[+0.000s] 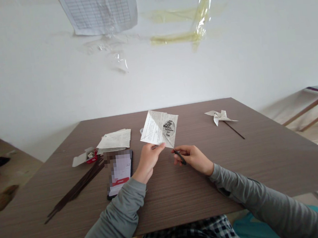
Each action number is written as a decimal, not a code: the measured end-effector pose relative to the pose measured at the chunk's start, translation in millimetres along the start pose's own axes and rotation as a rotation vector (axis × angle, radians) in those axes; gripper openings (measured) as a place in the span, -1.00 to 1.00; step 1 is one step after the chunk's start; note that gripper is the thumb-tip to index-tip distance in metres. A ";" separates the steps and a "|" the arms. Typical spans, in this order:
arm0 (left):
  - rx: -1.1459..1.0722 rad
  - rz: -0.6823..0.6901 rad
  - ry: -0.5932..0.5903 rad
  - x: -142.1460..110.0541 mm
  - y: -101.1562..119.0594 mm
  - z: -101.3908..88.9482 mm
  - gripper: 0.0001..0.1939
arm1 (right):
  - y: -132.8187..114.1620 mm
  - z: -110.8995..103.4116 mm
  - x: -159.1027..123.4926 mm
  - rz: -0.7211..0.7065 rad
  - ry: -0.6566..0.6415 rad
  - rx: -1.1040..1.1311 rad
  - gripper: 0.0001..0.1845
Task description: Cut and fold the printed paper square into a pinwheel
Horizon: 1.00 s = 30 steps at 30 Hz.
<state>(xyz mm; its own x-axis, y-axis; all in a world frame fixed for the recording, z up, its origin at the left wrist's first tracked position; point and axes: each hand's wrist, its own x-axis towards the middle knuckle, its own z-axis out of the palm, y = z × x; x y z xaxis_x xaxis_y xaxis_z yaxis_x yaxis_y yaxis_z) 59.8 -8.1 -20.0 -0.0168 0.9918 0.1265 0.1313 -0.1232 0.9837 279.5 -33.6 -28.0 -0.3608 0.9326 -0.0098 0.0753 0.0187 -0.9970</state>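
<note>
My left hand [149, 158] pinches the lower edge of a square sheet of printed paper [156, 128], held tilted above the table. Diagonal crease lines cross the sheet, and a dark round picture is printed on its right part. In my right hand [193, 157] is a pair of scissors [181, 157] with dark handles, my fingers closed around them. The blades meet the paper at its lower right corner, along the diagonal; how far they reach in is hard to make out.
A paper pinwheel [220, 117] on a dark stick lies at the right of the brown table [255, 173]. On the left are a stack of paper sheets [115, 139], a small open red-and-white box [90, 155], several dark sticks [72, 190] and a phone [121, 174]. A white wall stands behind.
</note>
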 end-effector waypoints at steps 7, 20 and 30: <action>-0.014 -0.008 -0.012 0.4 -1.7 0.6 -0.55 | 0.7 0.8 1.3 0.002 -0.008 -0.010 -0.39; -0.016 -0.028 -0.014 0.6 0.5 -0.3 -0.56 | -3.0 1.2 0.1 0.011 0.000 -0.030 -0.46; 0.038 -0.036 0.082 3.3 -5.9 -4.4 -0.68 | 5.2 -1.2 1.9 0.016 -0.031 -0.030 -0.41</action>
<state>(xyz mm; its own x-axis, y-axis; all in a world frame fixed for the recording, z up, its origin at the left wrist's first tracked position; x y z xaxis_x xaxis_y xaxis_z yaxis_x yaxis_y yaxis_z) 54.6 -4.2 -24.8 -0.1036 0.9893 0.1024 0.1666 -0.0843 0.9824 280.3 -31.2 -33.1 -0.3882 0.9211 -0.0290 0.1090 0.0146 -0.9939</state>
